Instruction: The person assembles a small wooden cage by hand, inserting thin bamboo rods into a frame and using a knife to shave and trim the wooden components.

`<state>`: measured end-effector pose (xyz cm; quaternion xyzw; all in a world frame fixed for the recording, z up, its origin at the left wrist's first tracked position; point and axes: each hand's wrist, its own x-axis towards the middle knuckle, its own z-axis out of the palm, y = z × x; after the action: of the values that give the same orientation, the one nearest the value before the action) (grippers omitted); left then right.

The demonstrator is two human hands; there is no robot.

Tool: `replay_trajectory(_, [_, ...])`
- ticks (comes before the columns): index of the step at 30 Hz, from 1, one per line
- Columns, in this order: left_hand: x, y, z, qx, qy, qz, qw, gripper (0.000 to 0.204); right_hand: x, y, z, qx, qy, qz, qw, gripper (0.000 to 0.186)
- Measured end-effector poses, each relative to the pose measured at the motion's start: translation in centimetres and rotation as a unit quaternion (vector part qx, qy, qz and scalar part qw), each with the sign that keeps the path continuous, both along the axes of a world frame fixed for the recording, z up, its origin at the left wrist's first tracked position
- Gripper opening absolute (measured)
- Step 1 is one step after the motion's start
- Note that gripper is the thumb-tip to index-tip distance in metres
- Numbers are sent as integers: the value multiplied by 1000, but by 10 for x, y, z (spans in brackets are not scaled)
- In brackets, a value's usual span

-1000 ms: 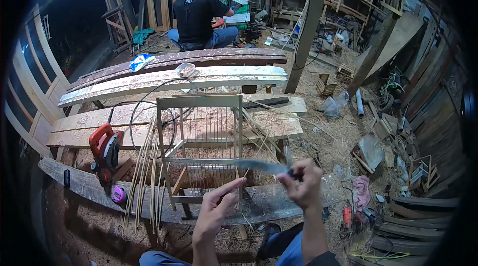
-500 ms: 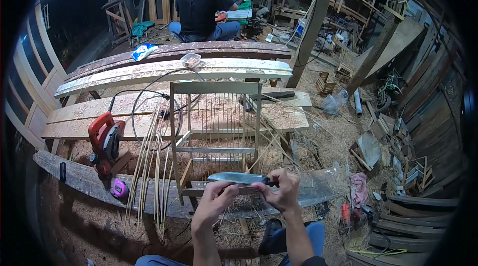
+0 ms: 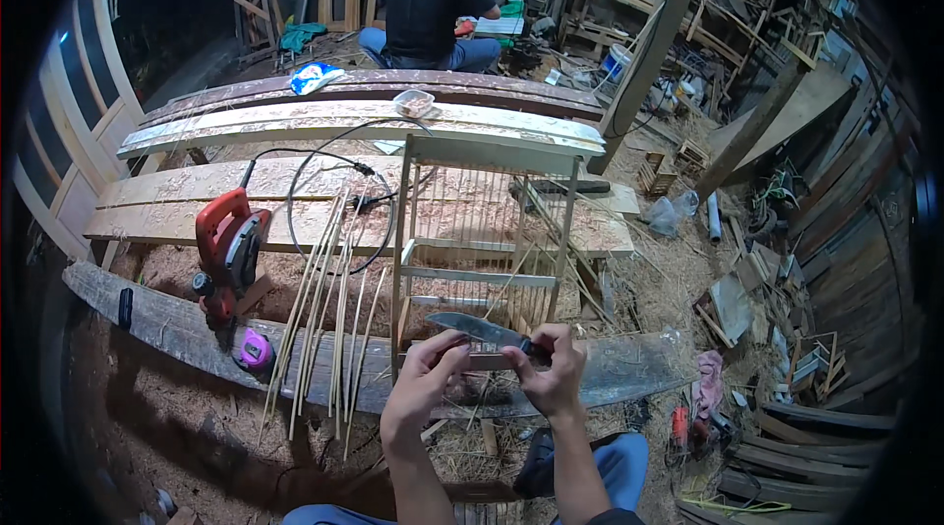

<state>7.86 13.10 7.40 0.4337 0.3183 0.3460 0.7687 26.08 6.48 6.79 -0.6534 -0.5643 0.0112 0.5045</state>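
My right hand [image 3: 549,373] grips a knife [image 3: 470,325] by its dark handle, its blade pointing left above my left hand [image 3: 425,378]. My left fingers are curled close under the blade, on something I cannot make out. Just beyond both hands stands a pale wooden frame [image 3: 492,153] with rows of thin vertical rods, its lower part partly hidden by the knife and hands. To its left, loose thin sticks [image 3: 329,309] lie across a weathered plank [image 3: 167,319], beside a pink tape measure [image 3: 254,349] and a red electric planer [image 3: 224,220] with a looping black cable.
Shaving-covered boards [image 3: 177,189] span the middle. A person [image 3: 418,14] in dark clothes sits beyond them, back turned. Wooden posts [image 3: 747,122] and piled scrap stand right. A pink cloth [image 3: 708,382] and stacked dark boards [image 3: 806,466] lie at lower right. Pale panels [image 3: 88,122] lean left.
My right hand has moved left and the knife now lies over my left hand, its tip slightly higher than half a second ago. The surroundings have shifted in view as the camera moved.
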Motion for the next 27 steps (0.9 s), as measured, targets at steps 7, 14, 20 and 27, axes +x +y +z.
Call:
replay_trajectory(7, [-20, 8, 1, -3, -23, -51, 998, 39, -35, 6, 6, -55, -35, 25, 998, 49])
replay_trajectory(14, [-35, 11, 5, -1, -25, -53, 998, 36, -48, 11, 11, -48, -36, 19, 998, 50])
replay_trajectory(20, [-42, 14, 20, 7, -64, -31, 997, 38, -56, 12, 60, -24, -6, -24, 999, 49])
replay_trajectory(27, [-52, 5, 45, 13, -12, 23, 1000, 19, -79, 28, 61, 12, 66, 30, 997, 50])
